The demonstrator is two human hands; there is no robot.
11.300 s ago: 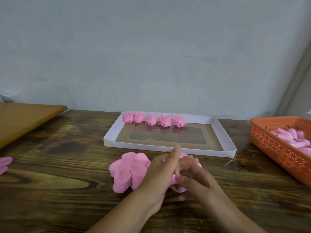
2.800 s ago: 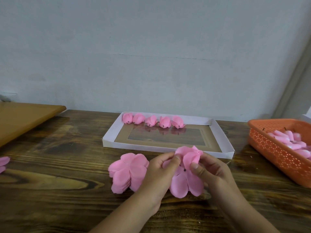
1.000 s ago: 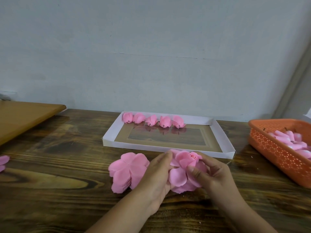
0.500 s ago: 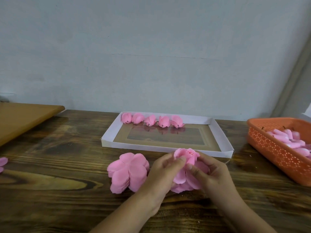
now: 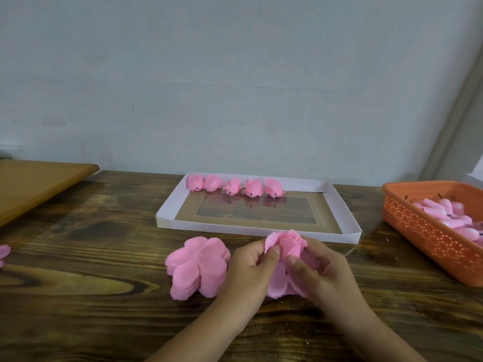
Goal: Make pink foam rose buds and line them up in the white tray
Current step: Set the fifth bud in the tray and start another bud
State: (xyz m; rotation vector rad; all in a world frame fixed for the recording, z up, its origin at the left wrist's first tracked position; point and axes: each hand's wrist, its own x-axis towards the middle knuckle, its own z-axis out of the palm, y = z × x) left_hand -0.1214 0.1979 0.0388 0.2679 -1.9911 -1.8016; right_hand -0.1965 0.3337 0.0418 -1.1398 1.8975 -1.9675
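Note:
A half-formed pink foam rose [image 5: 290, 242] sits between both my hands, just in front of the white tray [image 5: 345, 214]. My left hand [image 5: 251, 267] pinches a petal against the bud from the left. My right hand [image 5: 321, 267] grips the rose from the right, thumb on the lower petals; loose petals hang down below. Several finished pink rose buds [image 5: 235, 187] stand in a row along the tray's far left edge. A stack of flat pink petal cut-outs [image 5: 198, 266] lies on the table left of my left hand.
An orange perforated basket [image 5: 423, 228] with pink foam pieces stands at the right. A light wooden board [image 5: 34, 184] lies at the far left. A pink petal piece [image 5: 4, 252] pokes in at the left edge. A grey wall rises behind the dark wooden table [image 5: 78, 296].
Over the last second my hands have wrapped petals closer round the bud's centre and lifted it slightly. My left thumb now presses a petal against it. The tray's row is unchanged.

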